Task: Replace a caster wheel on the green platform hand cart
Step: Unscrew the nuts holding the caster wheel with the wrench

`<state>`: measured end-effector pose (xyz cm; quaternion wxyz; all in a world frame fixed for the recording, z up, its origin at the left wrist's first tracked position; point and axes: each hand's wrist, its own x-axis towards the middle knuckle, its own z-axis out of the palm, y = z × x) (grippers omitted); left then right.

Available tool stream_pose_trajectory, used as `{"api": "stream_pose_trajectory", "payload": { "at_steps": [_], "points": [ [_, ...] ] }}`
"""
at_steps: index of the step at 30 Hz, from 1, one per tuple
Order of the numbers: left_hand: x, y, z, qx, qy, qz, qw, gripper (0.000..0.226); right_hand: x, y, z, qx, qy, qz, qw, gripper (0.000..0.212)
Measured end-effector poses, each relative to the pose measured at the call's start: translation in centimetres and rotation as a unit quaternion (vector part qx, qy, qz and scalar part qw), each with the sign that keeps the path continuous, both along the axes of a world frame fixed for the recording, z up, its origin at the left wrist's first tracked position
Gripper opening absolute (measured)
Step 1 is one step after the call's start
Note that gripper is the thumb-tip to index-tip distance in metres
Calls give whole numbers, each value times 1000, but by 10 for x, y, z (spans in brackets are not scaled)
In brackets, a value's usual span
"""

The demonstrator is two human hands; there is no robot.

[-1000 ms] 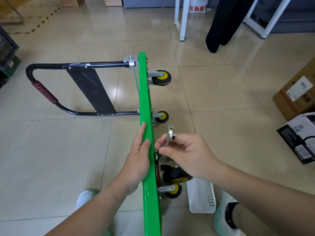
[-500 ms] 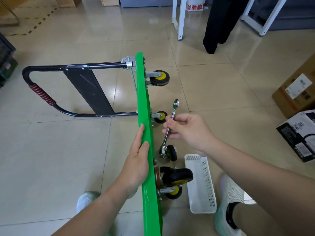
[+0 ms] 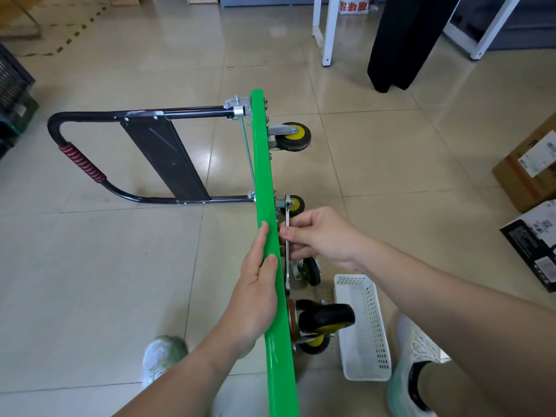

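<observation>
a green metal platform hand cart (image 3: 264, 176) stands on its long edge on a beige tiled floor (image 3: 120, 266), its black tubular handle with a red coiled grip (image 3: 81, 164) lying out flat to the left. the person's left hand (image 3: 255, 291) rests against the cart's upper edge, fingers straight and pressed together along the green metal, thumb on top. the right hand (image 3: 326, 236) pinches the shaft of a slim silver wrench (image 3: 287, 216) between thumb and curled fingertips (image 3: 289, 234), just beside the cart's underside. the wrench runs along the platform, its far end beside a small black caster with a yellow hub (image 3: 296, 204). a larger yellow-hubbed caster (image 3: 293, 136) sits at the far corner. nearer the camera, a small black caster in a silver bracket (image 3: 310, 270) lies by the wrench's lower end; whether it is fixed to the cart cannot be told. below it are a wide black caster (image 3: 326, 317) and another yellow-hubbed wheel (image 3: 316, 342). a white perforated plastic basket (image 3: 364, 329) sits on the floor between the wheels and a white mesh sneaker (image 3: 418, 365). a brown cardboard box (image 3: 529, 173) and a black-and-white printed box (image 3: 535, 239) stand at right.
</observation>
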<state>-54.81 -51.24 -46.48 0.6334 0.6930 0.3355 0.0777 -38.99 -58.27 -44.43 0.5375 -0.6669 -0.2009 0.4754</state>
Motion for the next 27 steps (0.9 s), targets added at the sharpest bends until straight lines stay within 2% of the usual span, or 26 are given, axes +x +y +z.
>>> {"api": "stream_pose_trajectory", "payload": {
  "at_steps": [8,14,18,22,25,27],
  "points": [
    [-1,1,-3,2,-7,5,1000,52,-14,-12,5,32,-18,-22,999,13],
    [0,1,-3,6,-12,14,1000,51,-44,-40,11,125,-48,-36,990,20],
    [1,0,-2,-1,-14,21,1000,52,-56,-52,15,151,-69,-77,983,26],
    [-1,-2,1,2,-15,15,1000,52,-39,-56,36,181,-51,-124,974,17],
    [-2,-2,1,6,-11,12,1000,52,-10,-51,35,150,-10,-183,972,13],
    [-3,-2,0,9,-9,11,1000,52,3,-42,24,104,3,-174,979,11]
  ]
}}
